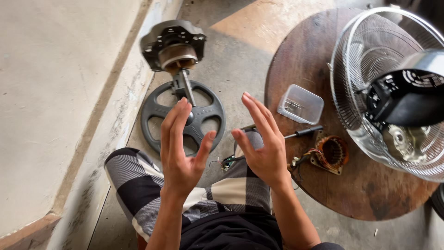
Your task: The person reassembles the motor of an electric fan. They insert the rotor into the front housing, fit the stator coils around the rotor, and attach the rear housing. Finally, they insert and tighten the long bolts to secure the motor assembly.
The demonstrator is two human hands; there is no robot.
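Observation:
My left hand (181,147) and my right hand (261,140) are raised in front of me, palms facing each other, fingers spread, holding nothing. Behind the left hand stands a stripped fan on the floor: a dark wheel-shaped base (157,111), a thin pole and a motor head (173,46) with a copper-coloured winding. Past my right hand a black-handled screwdriver (305,132) lies at the edge of a round wooden table (300,55). A small green circuit board with wires (227,161) rests on my checked cloth lap (138,180).
On the table are a clear plastic box (300,104), a copper-wound motor stator (330,153) and a fan with a wire grille (370,60) and black motor housing (407,99). A pale wall (55,92) runs along the left. The floor is bare concrete.

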